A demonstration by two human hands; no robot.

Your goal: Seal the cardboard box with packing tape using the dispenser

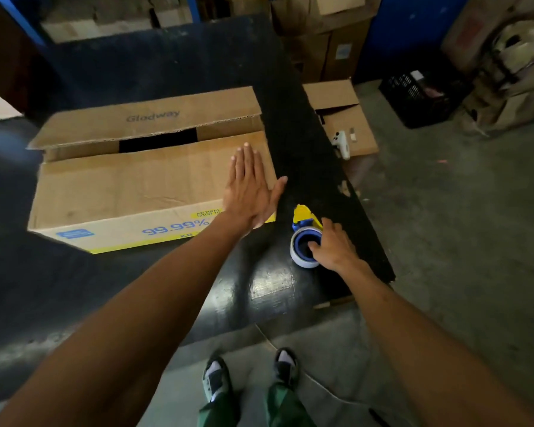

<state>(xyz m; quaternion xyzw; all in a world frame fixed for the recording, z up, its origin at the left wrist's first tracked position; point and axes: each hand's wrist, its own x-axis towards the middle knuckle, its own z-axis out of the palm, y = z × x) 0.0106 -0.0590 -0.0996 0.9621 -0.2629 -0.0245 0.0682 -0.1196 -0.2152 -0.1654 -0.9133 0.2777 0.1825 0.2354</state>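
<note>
Black crate on concrete floor

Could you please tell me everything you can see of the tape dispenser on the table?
The tape dispenser looks plastic: a yellow front part, blue frame and a whitish tape roll around a blue core. It lies on its side on the black table, right of the cardboard box and apart from it. The right hand rests on it, hiding the handle.

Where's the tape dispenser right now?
In the head view, the dispenser lies on the black table, just right of the box, with the right hand on it.
</note>
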